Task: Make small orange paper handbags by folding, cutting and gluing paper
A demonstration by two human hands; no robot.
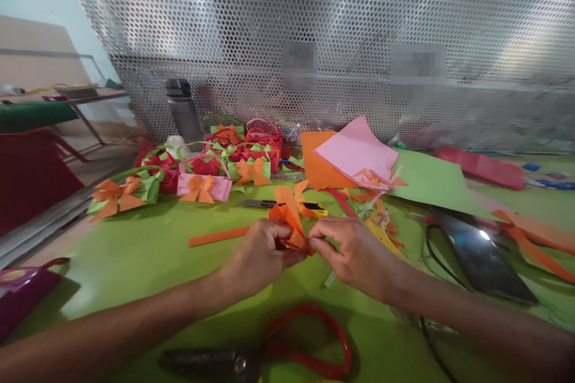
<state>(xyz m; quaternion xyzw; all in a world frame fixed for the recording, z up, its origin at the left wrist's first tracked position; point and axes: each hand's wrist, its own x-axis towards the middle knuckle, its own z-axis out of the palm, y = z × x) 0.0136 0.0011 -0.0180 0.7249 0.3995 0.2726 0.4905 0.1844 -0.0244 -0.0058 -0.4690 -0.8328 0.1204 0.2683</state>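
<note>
Between my hands, above the green tabletop, is a folded orange paper bow. My left hand grips its lower left side between thumb and fingers. At the lower right edge of the bow, the thumb and index finger of my right hand pinch together; their tips hide exactly what they hold, but they touch the paper. A flat orange paper strip lies on the table left of my left hand. Just behind the bow rests a box cutter, partly covered. Scissors with red handles lie in front of me.
Several small paper baskets with orange bows stand at the back left, near a grey bottle. Pink paper, orange paper and green paper sheets lie behind. A phone and cable are right. A perforated metal panel borders the table.
</note>
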